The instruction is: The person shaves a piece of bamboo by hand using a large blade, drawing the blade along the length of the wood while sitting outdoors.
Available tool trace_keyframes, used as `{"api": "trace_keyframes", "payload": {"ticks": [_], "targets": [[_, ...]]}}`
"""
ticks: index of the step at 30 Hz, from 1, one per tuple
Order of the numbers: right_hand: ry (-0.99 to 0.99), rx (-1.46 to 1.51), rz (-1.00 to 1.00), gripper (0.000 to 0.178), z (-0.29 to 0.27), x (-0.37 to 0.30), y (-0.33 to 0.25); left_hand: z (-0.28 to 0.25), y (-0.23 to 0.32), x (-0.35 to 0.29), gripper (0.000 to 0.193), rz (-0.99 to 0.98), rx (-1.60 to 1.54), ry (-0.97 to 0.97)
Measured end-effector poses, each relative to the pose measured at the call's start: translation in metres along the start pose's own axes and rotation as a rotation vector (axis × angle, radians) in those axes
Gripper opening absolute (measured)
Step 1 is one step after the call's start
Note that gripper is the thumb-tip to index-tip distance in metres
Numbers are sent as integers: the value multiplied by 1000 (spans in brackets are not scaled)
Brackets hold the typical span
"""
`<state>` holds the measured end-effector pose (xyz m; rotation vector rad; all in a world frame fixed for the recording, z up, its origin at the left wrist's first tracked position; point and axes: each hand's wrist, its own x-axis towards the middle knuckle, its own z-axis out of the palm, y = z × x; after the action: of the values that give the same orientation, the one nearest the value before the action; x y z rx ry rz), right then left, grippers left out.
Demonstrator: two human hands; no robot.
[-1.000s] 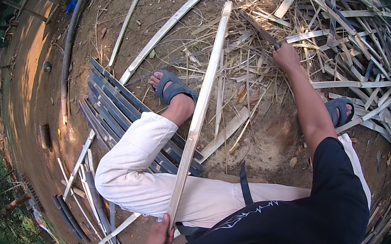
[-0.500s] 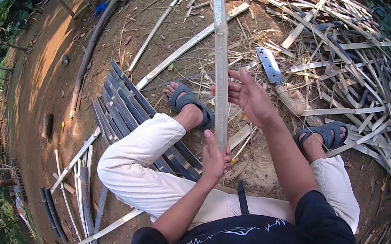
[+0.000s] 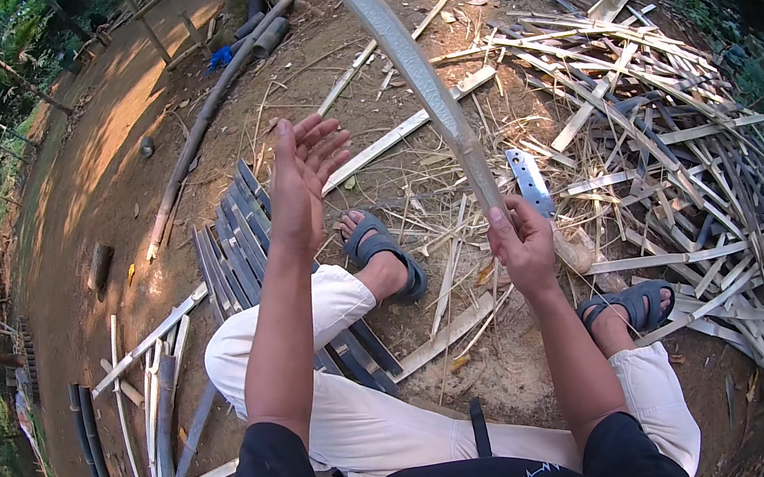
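Observation:
My right hand (image 3: 524, 249) is closed round the near end of a long pale split-bamboo strip (image 3: 421, 70). The strip slants up and to the left, past the top edge of the view. My left hand (image 3: 309, 182) is raised to the left of the strip and apart from it, fingers stretched out and holding nothing. On the ground just beyond my right hand lies a broad-bladed knife (image 3: 532, 182) with holes in its blade; my hand and wrist partly cover the handle. Dark-skinned bamboo strips (image 3: 236, 250) lie side by side by my left leg, partly under it.
A large heap of split bamboo (image 3: 674, 145) spreads on the right. On the left are more bamboo pieces (image 3: 166, 409) and a long dark pole (image 3: 215, 110). My sandalled feet (image 3: 385, 258) rest on dirt among shavings. Trees and greenery border the ground.
My left hand has let go of the strip's near end and risen to the left. My right hand, open before, now grips that end. The strip has tilted leftward.

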<state>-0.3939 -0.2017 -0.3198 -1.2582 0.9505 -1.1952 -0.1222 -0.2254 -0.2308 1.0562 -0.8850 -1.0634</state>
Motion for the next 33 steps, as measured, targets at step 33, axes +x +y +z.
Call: {"api": "trace_keyframes", "payload": {"ticks": [33], "targets": [[154, -745, 422, 53, -204, -9, 162, -9, 48, -24, 42, 756, -42, 534]]}}
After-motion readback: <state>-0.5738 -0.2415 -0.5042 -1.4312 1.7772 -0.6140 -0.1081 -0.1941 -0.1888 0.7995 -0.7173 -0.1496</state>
